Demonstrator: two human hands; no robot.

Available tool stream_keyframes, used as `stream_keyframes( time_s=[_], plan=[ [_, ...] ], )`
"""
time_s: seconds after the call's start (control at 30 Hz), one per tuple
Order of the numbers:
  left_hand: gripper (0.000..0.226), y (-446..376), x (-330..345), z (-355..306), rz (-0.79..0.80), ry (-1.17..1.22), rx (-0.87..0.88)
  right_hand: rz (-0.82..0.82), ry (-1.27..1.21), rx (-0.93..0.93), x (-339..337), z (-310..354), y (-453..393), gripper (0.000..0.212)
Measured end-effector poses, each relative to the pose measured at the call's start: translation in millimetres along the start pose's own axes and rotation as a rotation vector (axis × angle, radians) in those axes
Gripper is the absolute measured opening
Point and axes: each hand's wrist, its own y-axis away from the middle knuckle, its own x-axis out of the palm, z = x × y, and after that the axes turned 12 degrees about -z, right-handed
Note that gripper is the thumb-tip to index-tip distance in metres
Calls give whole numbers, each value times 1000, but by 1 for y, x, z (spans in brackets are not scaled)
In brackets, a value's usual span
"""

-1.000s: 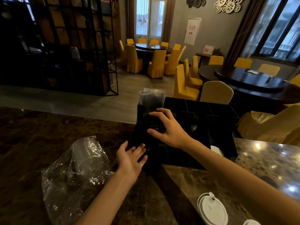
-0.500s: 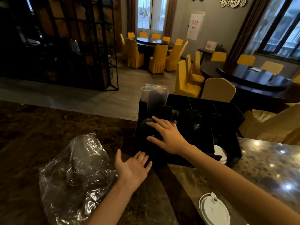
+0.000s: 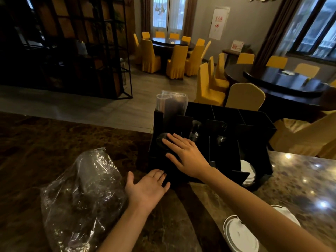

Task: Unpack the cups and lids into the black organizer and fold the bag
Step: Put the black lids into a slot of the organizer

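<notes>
right hand [image 3: 185, 157] is laid flat with fingers spread over the front-left compartment of the black organizer [image 3: 254, 122], fingertips resting on or just above a dark round shape [image 3: 161, 140] that is taken for a cup or lid; which one cannot be told. left hand [image 3: 147, 188] is held open, palm up, fingers relaxed, nothing gripped, at the organizer's front-left corner; contact with the wall cannot be confirmed. plastic bag [image 3: 80, 193] is lying crumpled on the marble counter [image 3: 300, 179] just left of the left hand, not yet folded, with what may be a clear cup stack seen faintly inside. a sleeve of clear cups [image 3: 171, 104] is standing tall in the back-left slot; it could be tipped if the organizer is pushed by the flat hand. white lids [image 3: 240, 235] are sitting near the counter's near edge under the right forearm and could be swept off by it. more white lids [image 3: 248, 172] are slotted at the organizer's front right. clear cups [image 3: 195, 130] in the middle slots are barely made out in the dark. compartment floors are hidden by the hand and shadow; the lower lid is cut off by the frame.
</notes>
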Motion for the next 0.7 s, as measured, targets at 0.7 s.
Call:
stream_keyframes(
  time_s=[0.7],
  plan=[
    [95, 2, 14, -12, 67, 10, 8, 7, 54, -34, 4, 9, 2, 52]
  ],
)
